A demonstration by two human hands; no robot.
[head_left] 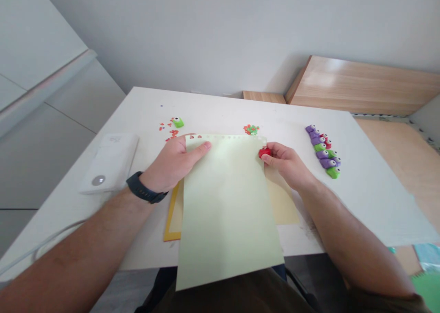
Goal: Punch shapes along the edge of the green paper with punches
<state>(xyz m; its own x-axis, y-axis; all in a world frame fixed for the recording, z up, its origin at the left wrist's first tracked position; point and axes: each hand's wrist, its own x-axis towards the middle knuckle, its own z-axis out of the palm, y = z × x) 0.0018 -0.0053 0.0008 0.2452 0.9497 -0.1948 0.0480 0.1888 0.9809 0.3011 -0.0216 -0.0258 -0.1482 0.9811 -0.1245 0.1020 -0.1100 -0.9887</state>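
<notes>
A pale green sheet of paper (228, 203) with small punched shapes along its far edge hangs over the table's front edge. My left hand (175, 159) is closed on its upper left corner, thumb on top, fingers hidden beneath. In my right hand (283, 161) is a small red paper punch (264, 153), pinched at the sheet's upper right corner. Yellow paper (280, 200) lies below the green sheet, partly covered by it. A green paper punch (178, 122) sits beyond my left hand.
Purple, green and red punches (323, 152) are lined up on the right of the white table (213, 111). Red scraps (173, 133) and a red and green scrap pile (251, 129) lie at the back. A white device (112, 161) and cable (55, 235) are at left.
</notes>
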